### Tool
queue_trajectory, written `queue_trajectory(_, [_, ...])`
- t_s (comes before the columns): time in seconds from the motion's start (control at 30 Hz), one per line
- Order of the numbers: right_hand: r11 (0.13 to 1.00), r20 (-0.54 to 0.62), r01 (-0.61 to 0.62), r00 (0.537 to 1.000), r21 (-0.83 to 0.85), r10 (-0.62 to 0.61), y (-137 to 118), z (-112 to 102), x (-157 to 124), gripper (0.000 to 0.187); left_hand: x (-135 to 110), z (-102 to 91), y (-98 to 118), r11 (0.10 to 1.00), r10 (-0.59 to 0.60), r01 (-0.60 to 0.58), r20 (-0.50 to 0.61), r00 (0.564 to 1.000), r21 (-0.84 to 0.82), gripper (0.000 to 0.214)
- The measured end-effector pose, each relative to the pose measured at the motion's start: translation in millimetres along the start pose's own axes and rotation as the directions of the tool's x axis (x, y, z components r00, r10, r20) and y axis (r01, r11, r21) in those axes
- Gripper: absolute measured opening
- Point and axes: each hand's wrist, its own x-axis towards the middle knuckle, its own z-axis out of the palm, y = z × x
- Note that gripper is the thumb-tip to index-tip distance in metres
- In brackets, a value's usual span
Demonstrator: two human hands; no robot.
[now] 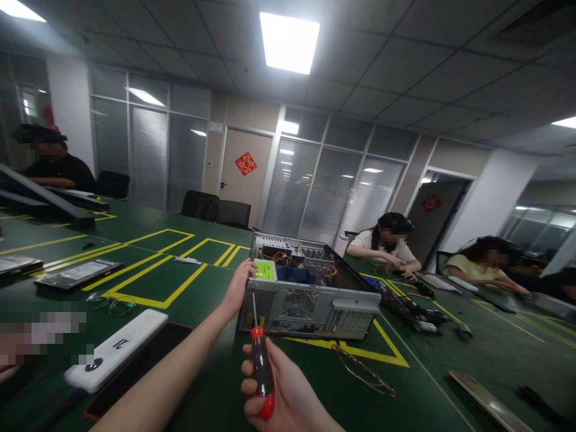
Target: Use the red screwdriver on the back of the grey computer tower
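Computer case (pixel 324 300), lid off, centre of the frame, perforated metal panel towards the near side; left hand (pixel 244 282) at its upper left corner, forearm slanting up from the bottom edge, fingers bent over the rim beside a box with a bright green label (pixel 265 270); from where I stand I cannot tell whether that hand grips or merely rests, its thumb side being hidden.

Right hand (pixel 288 379), bottom centre, clenched round the black-and-red handle of a screwdriver (pixel 262 369); palm turned inward, fingers wrapped on the left of the handle; shaft upright with a slight lean left, running up to the panel's left end; cannot make out whether the tip touches.

Edges: case walls stand up around the open top; a white slab (pixel 119 348) and a dark flat slab (pixel 139 363), lower left, lie near the left forearm; glasses (pixel 364 372) with thin frames, lower right of centre, just below the case; bare green tabletop (pixel 418 396) shows between the right wrist and a phone-like slab (pixel 488 401) at lower right; more green stretches left of the case, within yellow tape (pixel 184 287).
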Motion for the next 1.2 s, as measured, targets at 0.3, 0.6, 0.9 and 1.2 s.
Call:
queue_trajectory(0.3, [0.994, -0.146, 0.043, 0.989, 0.098, -0.029, 4, 14, -4, 0.037, 1, -0.5, -5, 1.000, 0.003, -0.003, 0.004, 1.000, 0.004, 0.039])
queue_trajectory(0.6, [0.998, -0.001, -0.057, 0.998, -0.014, 0.057, 2, 5, -5, 0.043, 0, -0.7, -3, 1.000, 0.005, -0.005, 0.002, 1.000, -0.003, 0.038])
queue_trajectory(0.9, [0.997, -0.031, 0.022, 0.999, 0.078, -0.020, 5, 7, -9, 0.008, 2, -0.8, -2, 1.000, -0.013, 0.013, 0.016, 1.000, -0.012, 0.037])
queue_trajectory(1.2, [0.994, -0.123, 0.052, 0.992, 0.101, -0.039, 8, 8, -7, 0.033, 0, -1.0, -3, 1.000, 0.008, -0.008, 0.005, 1.000, 0.003, 0.039])
